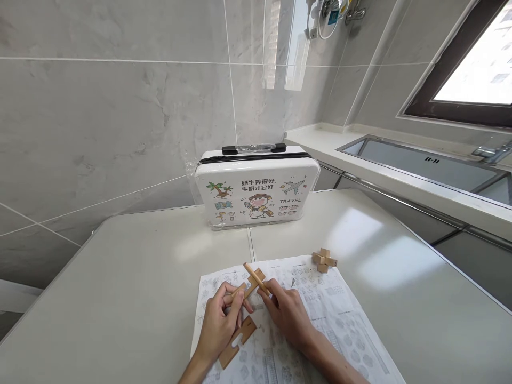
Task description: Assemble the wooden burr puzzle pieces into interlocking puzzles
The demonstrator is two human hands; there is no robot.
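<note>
My left hand (224,316) is closed on a notched wooden puzzle piece (253,284), held just above the printed sheet. Between the thumb and fingers of my right hand (288,310) is a narrow wooden puzzle piece (254,275), seen edge-on and crossing over the notched one. Whether the two pieces touch cannot be made out. Another flat wooden piece with cut-outs (237,342) lies on the sheet below my left hand. An assembled wooden cross-shaped puzzle (324,260) rests at the sheet's upper right corner.
The instruction sheet (352,325) lies on a white table (120,298). A plastic-wrapped white case (256,184) with cartoon prints and a black handle stands at the back, near the grey tiled wall (120,122). A counter with a sink (416,160) runs along the right.
</note>
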